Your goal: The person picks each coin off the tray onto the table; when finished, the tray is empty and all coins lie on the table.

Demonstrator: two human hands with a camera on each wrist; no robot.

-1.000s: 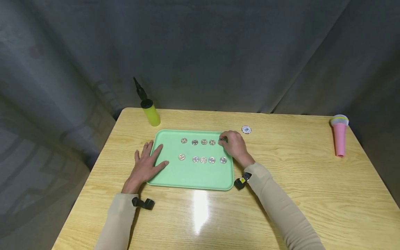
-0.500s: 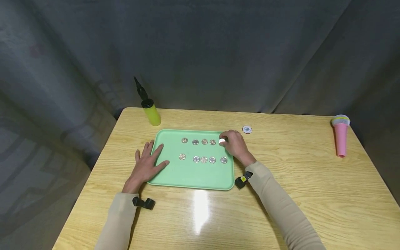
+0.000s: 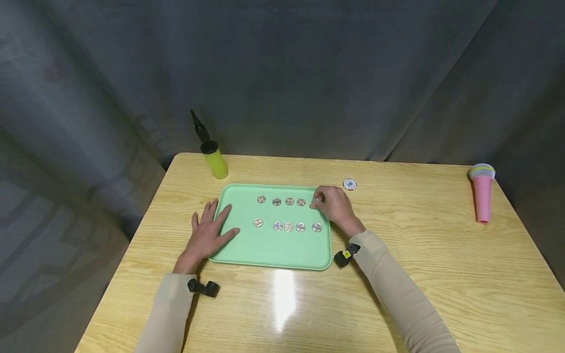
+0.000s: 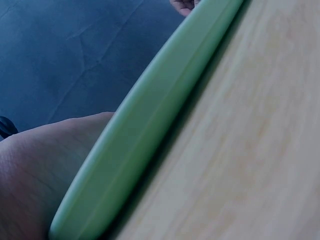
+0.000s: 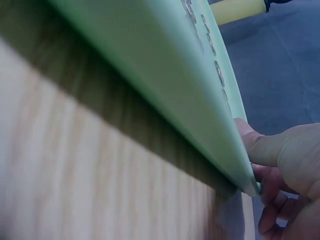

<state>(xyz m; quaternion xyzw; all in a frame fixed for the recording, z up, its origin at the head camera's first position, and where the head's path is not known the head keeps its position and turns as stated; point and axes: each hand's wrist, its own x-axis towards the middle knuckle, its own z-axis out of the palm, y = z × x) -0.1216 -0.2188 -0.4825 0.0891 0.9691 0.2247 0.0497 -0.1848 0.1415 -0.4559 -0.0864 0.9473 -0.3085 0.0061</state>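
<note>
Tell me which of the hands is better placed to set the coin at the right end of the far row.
Right. The right hand already pinches a coin at that row's end, while the left hand lies flat on the tray's left edge.

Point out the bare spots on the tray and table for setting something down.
Free: the green tray near strip below the coins; the table between right hand and pink microphone. Crowded: the tray's far right corner, where that hand pinches a coin.
</note>
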